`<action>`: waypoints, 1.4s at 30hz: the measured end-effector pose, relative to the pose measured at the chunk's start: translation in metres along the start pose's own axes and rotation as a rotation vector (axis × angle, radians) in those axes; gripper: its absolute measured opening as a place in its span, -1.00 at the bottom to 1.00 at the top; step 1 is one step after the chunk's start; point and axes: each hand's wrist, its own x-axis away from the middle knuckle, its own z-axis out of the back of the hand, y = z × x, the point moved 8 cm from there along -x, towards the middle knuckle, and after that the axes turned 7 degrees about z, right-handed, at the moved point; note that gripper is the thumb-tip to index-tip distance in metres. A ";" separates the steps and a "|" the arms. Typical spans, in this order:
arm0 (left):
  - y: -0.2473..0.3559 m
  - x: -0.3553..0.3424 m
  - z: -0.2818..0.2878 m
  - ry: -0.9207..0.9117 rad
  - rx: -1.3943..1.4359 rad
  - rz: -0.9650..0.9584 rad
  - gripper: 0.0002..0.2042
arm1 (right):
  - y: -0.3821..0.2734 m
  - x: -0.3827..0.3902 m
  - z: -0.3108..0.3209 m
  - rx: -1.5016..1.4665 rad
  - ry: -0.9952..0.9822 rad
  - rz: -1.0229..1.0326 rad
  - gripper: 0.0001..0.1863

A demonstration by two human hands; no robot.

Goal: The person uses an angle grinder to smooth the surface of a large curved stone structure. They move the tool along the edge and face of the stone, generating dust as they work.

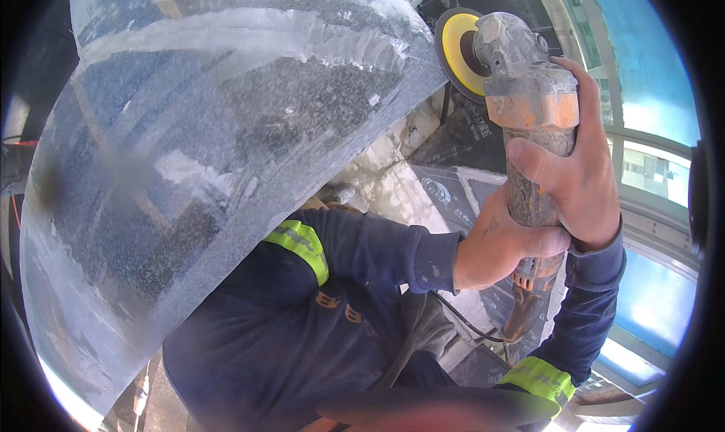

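Observation:
An angle grinder (538, 130) with a dusty, worn body is held up at the right, its head pointing away from me. My left hand (502, 239) wraps round the lower part of its body. Higher up, my right hand (585, 171) grips the same body from the right side, with the thumb across it. The yellow-faced disc (462, 53) is on the head's left side, by the edge of a large grey curved piece (249, 122). Whether disc and piece touch, I cannot tell. White smears and streaks cover the curved piece.
A dark cable (464, 319) runs from the grinder's lower end. Dark boards (453, 198) with white markings lie below, beside pale, rough rubble (377, 168). Blue-tinted window panes (657, 296) in metal frames stand at the right. The curved piece fills the left side.

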 end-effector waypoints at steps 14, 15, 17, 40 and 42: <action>0.004 -0.003 -0.003 -0.063 -0.089 0.057 -0.54 | 0.000 0.006 0.008 -0.080 0.075 -0.033 -0.02; 0.004 -0.002 -0.003 -0.065 -0.074 0.053 -0.54 | -0.001 0.006 0.006 -0.077 0.066 -0.026 -0.01; 0.002 0.000 0.000 -0.051 -0.052 0.048 -0.53 | 0.001 0.005 0.003 -0.075 0.056 -0.032 0.00; -0.007 0.004 0.014 -0.101 -0.092 0.024 -0.35 | -0.003 0.012 -0.008 -0.037 0.044 0.056 -0.01; -0.008 0.002 0.016 -0.097 -0.143 0.043 -0.33 | 0.002 0.012 -0.008 -0.043 0.046 0.005 -0.01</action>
